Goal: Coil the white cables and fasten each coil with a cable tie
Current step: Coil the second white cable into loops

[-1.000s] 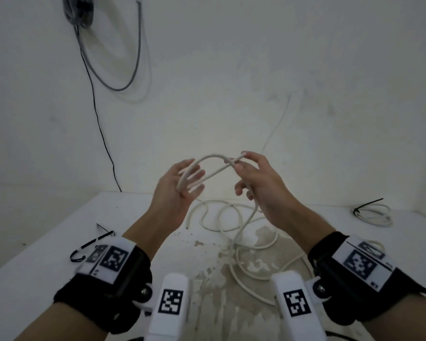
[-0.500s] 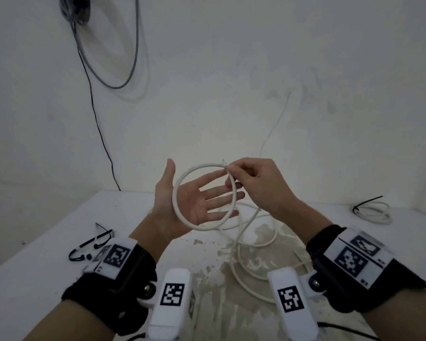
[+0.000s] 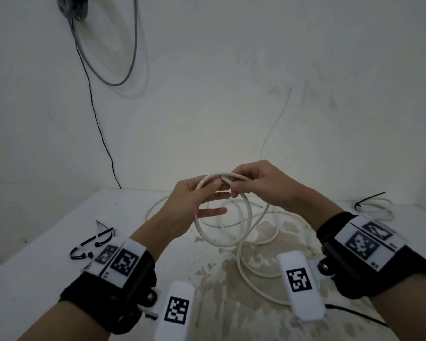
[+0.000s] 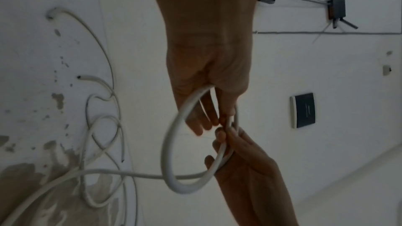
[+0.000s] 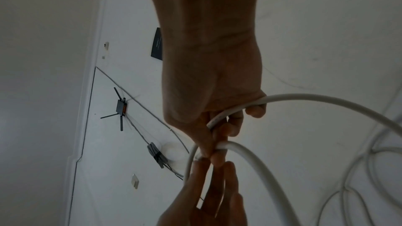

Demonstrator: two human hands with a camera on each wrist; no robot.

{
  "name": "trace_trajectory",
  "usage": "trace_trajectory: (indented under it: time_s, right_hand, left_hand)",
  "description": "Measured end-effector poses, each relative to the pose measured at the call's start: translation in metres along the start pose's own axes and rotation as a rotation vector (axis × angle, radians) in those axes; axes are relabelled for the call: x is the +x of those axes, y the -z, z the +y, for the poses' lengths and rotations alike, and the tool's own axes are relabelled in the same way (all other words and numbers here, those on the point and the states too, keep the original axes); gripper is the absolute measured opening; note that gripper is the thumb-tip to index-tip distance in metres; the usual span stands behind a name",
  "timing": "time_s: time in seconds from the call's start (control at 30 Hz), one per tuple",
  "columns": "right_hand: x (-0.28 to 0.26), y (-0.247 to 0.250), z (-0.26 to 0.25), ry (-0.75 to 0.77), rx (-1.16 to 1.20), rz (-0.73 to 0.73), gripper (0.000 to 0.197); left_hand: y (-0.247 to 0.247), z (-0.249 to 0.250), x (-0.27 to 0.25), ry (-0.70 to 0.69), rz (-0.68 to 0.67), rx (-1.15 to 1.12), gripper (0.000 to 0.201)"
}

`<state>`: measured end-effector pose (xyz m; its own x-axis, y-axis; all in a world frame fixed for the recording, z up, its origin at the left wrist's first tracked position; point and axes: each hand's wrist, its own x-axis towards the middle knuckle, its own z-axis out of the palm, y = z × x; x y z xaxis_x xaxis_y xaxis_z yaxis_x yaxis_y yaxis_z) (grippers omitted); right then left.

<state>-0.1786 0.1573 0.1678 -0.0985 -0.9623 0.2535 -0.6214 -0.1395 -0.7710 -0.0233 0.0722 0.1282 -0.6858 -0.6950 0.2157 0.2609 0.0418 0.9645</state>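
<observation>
Both hands pinch the white cable (image 3: 223,226) loop up top: left hand (image 3: 192,205), right hand (image 3: 257,184). Left grip looks light, I think, so the springy loop could pop open.

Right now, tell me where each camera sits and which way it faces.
Head: worn on the head, facing down at the table; both forearms, left hand, right hand show.
Left wrist: looks along the left hand at the cable loop.
Right wrist: looks along the right hand at the cable.
Shared: all show both hands on the loop.

a grey cable loop (image 3: 113,57) hangs on the wall (image 3: 256,70).
</observation>
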Motion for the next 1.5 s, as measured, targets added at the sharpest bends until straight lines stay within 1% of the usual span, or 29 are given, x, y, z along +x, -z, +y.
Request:
trace_trajectory:
  time_s: [0.03,0.1,0.13,0.2,0.27,0.33,0.4,0.47,0.53,0.57,0.63,0.77,0.8,0.87,0.9,0.93,1.0,1.07,1.13,1.2,1.23,1.3,1.33,1.37,1.4,1.43,1.5]
  right_hand:
    - [0.000,0.000,-0.001,0.004,-0.015,-0.030,0.008]
    - [-0.001,-0.002,-0.003,-0.016,-0.033,-0.052,0.013]
    - [0.000,-0.003,-0.003,-0.027,-0.037,-0.045,0.017]
    - [-0.001,-0.005,-0.003,-0.027,-0.062,-0.018,0.023]
    - [-0.001,-0.005,-0.002,-0.007,-0.075,0.013,0.023]
    - [-0.002,-0.005,-0.003,0.027,-0.049,0.031,0.022]
    - [-0.002,-0.002,-0.002,0.046,0.002,0.059,0.025]
    - [0.000,0.000,0.000,0.053,0.041,0.129,0.026]
    - [0.004,0.000,0.004,0.061,0.018,0.199,0.025]
    - [0.005,-0.002,0.004,0.060,0.003,0.212,0.024]
    - [0.007,-0.006,0.004,0.049,-0.018,0.204,0.017]
    - [0.011,-0.019,0.005,0.076,-0.033,0.235,0.021]
    - [0.012,-0.023,0.007,0.084,-0.065,0.244,0.023]
    - [0.013,-0.030,0.009,0.082,-0.125,0.265,0.032]
    - [0.012,-0.033,0.009,0.063,-0.089,0.264,0.036]
    - [0.011,-0.035,0.009,0.035,-0.003,0.242,0.039]
    - [0.010,-0.039,0.007,0.016,0.142,0.195,0.036]
    - [0.010,-0.041,0.006,0.071,0.142,0.228,0.026]
    - [0.012,-0.038,0.007,0.128,0.048,0.278,0.022]
    - [0.012,-0.029,0.008,0.169,-0.074,0.252,0.022]
    - [0.012,-0.024,0.009,0.189,-0.126,0.209,0.023]
    - [0.010,-0.017,0.008,0.222,-0.236,0.086,0.023]
    - [0.009,-0.016,0.006,0.223,-0.293,0.017,0.023]
    - [0.008,-0.016,0.003,0.217,-0.333,-0.050,0.022]
    - [0.008,-0.017,0.001,0.211,-0.349,-0.109,0.021]
    - [0.008,-0.018,-0.002,0.205,-0.341,-0.153,0.019]
    - [0.007,-0.018,-0.004,0.181,-0.269,-0.173,0.016]
  left_hand:
    - [-0.001,-0.003,0.000,-0.035,0.051,0.010,0.022]
    - [-0.002,-0.007,0.000,-0.082,0.126,0.011,0.015]
    - [-0.003,-0.008,0.001,-0.086,0.130,0.008,0.012]
    - [-0.005,-0.008,-0.001,-0.072,0.078,0.015,0.009]
    - [-0.006,-0.007,-0.001,-0.066,0.050,0.025,0.009]
    - [-0.004,-0.003,0.000,-0.055,0.069,0.001,0.009]
    - [-0.001,0.000,0.002,-0.032,0.107,-0.067,0.007]
    - [0.003,0.004,0.002,-0.018,0.122,-0.112,0.009]
    - [0.004,0.006,0.002,-0.014,0.110,-0.144,0.011]
    - [0.003,0.006,0.001,-0.018,0.124,-0.182,0.010]
    - [0.001,0.005,0.001,-0.041,0.207,-0.286,0.011]
    - [-0.003,0.000,0.005,-0.104,0.424,-0.523,0.030]
    - [-0.003,-0.002,0.007,-0.118,0.450,-0.584,0.032]
    - [-0.005,-0.002,0.010,-0.134,0.453,-0.660,0.031]
    - [-0.006,-0.003,0.010,-0.141,0.447,-0.675,0.028]
    - [-0.007,-0.003,0.011,-0.146,0.448,-0.683,0.025]
    - [-0.007,-0.004,0.011,-0.159,0.454,-0.701,0.018]
    - [-0.005,-0.005,0.011,-0.172,0.429,-0.692,0.017]
    - [-0.001,-0.003,0.009,-0.150,0.368,-0.623,0.021]
    - [0.004,0.003,0.005,-0.047,0.278,-0.528,0.021]
    - [0.007,0.006,0.002,0.031,0.225,-0.419,0.029]
    - [0.013,0.009,-0.003,0.194,0.092,-0.034,0.051]
    - [0.015,0.008,-0.005,0.246,0.018,0.162,0.060]
    - [0.015,0.007,-0.007,0.270,-0.046,0.303,0.065]
    - [0.014,0.006,-0.008,0.273,-0.095,0.367,0.067]
    - [0.013,0.004,-0.010,0.274,-0.133,0.354,0.065]
    - [0.010,0.003,-0.011,0.313,-0.185,0.173,0.056]
